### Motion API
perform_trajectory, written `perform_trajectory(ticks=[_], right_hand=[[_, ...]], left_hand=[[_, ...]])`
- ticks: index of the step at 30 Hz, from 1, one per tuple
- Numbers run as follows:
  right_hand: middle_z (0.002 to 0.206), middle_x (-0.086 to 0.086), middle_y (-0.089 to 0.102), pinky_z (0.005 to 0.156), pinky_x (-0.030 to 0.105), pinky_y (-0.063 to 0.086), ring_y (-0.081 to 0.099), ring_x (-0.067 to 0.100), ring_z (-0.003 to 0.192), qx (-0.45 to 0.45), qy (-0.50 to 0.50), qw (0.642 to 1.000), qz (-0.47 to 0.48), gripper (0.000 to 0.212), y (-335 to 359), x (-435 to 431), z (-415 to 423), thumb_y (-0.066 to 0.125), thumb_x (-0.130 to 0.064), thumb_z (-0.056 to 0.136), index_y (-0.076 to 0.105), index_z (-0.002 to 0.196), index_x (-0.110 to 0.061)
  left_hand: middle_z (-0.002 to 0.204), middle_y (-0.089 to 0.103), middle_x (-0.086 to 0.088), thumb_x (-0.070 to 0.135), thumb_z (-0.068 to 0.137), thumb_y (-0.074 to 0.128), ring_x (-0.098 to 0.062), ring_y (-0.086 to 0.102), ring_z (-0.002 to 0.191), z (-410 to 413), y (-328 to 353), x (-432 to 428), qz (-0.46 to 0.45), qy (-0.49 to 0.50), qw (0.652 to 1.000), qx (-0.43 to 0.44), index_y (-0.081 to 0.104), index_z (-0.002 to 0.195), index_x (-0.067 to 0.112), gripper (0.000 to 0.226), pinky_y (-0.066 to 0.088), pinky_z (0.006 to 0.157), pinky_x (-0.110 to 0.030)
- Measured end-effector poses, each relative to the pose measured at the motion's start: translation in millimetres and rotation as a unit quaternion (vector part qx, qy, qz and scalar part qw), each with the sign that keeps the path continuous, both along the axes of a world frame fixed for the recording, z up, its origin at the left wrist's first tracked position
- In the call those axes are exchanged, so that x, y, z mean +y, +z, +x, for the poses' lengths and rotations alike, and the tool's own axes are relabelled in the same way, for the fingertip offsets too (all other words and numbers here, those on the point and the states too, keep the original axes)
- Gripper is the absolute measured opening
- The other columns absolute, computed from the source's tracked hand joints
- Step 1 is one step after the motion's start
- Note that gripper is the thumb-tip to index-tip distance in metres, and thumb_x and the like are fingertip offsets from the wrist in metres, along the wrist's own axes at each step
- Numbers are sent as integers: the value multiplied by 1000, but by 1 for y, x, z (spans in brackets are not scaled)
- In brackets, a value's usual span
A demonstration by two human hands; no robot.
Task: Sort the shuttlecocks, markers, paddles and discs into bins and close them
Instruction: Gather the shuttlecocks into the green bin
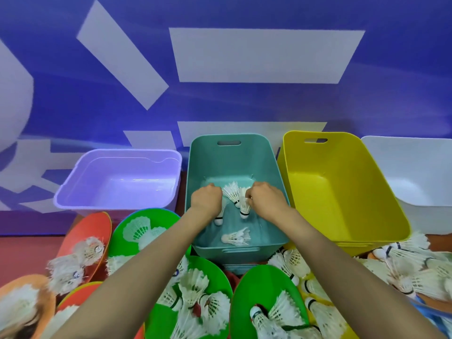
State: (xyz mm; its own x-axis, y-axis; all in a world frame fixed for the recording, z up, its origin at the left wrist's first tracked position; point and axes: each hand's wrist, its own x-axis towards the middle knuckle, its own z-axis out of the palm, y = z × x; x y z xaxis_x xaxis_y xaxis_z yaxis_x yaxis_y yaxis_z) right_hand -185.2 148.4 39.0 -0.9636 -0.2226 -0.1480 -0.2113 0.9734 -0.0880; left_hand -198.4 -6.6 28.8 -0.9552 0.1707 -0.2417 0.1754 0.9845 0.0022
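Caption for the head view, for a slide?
Left hand and right hand hold white feather shuttlecocks inside teal plastic bin, between lilac bin and yellow bin.

backdrop: glossy blue-violet wall panel [232, 106], filling the upper half of the frame. markings on it: large pale grey rectangle [264, 55], upper centre; slanted pale grey bar [122, 55], upper left; curved pale grey patch [12, 99], left edge. base: darker purple strip [31, 223], lower left. floor: dull red surface [24, 248] beneath the strip. light: even, soft sheen on the panel.
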Motion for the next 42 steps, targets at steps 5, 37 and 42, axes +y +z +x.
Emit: perform_trajectory(ticks=[5, 37, 42], right_hand=[[126, 12, 54, 85, 35, 44, 51, 30, 115, -26, -7, 1000, 1, 36, -7, -4, -10, 44, -9, 94, 52, 129, -14], [128, -6, 47, 108, 31, 30, 37, 15, 125, -41, 44, 984, -168, 49, -57, 38, 233, 46, -51, 89, 51, 130, -25], [135, -5, 44, 112, 25, 21, 31, 13, 130, -71, 57, 982, -167, 42, -61, 44, 234, 49, -24, 93, 47, 135, -25]], left_hand=[[124, 54, -8, 18, 90, 51, -30, 54, 112, 10, 7, -10, 80, 2, 996, 33, 55, 122, 14, 33, 45, 86, -36], [108, 58, -4, 25, 86, 64, -25, 56, 99, 244, -65, -49, 277, 79, 951, 114, 59, 113, 12, 30, 47, 82, -34], [107, 63, -5, 33, 90, 57, -26, 59, 96, 240, -60, -42, 256, 89, 958, 98, 57, 118, 14, 34, 48, 79, -35]])
